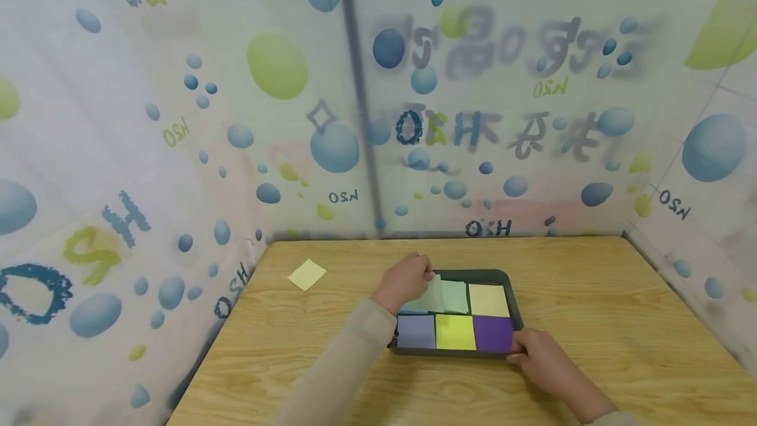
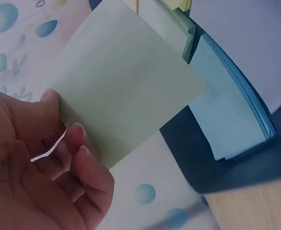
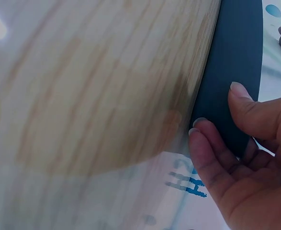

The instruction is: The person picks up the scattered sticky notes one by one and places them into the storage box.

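Note:
My left hand point(image 1: 405, 283) pinches a pale green sticky note point(image 2: 126, 81) by one corner, over the back left of a dark tray point(image 1: 503, 277). In the left wrist view a light blue pad point(image 2: 226, 103) lies in the tray behind that note. A mint green pad point(image 1: 455, 297) and a pale yellow pad point(image 1: 488, 300) fill the rest of the back row. Along the front row are a grey-blue pad point(image 1: 416, 332), a bright yellow pad point(image 1: 455, 332) and a purple pad point(image 1: 493, 334). My right hand point(image 1: 543, 357) grips the tray's front right corner between thumb and fingers.
A loose pale yellow note point(image 1: 307, 275) lies on the wooden table point(image 1: 284, 347) at the back left. Curtains point(image 1: 296, 117) printed with blue and green dots enclose the table's back and sides.

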Available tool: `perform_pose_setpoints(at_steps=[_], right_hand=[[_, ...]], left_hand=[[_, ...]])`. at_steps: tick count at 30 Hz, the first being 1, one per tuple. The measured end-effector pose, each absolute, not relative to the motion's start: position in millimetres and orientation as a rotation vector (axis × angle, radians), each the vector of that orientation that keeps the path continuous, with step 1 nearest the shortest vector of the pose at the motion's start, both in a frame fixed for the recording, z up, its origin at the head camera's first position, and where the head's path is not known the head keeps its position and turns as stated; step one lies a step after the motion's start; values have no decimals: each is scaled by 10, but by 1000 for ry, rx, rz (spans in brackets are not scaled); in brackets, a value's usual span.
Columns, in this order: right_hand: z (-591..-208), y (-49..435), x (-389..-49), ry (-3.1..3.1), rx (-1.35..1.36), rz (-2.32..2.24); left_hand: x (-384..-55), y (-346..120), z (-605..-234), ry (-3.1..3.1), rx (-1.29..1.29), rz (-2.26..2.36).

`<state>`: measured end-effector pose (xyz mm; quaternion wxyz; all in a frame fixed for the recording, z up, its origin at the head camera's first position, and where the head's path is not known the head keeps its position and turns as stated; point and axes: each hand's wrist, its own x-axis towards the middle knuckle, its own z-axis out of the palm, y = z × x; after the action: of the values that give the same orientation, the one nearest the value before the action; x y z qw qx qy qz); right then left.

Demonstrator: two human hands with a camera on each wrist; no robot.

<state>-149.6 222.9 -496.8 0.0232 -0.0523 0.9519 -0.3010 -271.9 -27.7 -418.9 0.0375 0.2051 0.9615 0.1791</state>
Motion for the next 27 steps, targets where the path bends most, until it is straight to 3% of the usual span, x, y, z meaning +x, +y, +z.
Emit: perform_pose_setpoints(at_steps=[27], right_hand=[[-4990,2251,-1497,2968,-192,-936]], left_hand=[[-2948,226,-4441,2864,497,622]])
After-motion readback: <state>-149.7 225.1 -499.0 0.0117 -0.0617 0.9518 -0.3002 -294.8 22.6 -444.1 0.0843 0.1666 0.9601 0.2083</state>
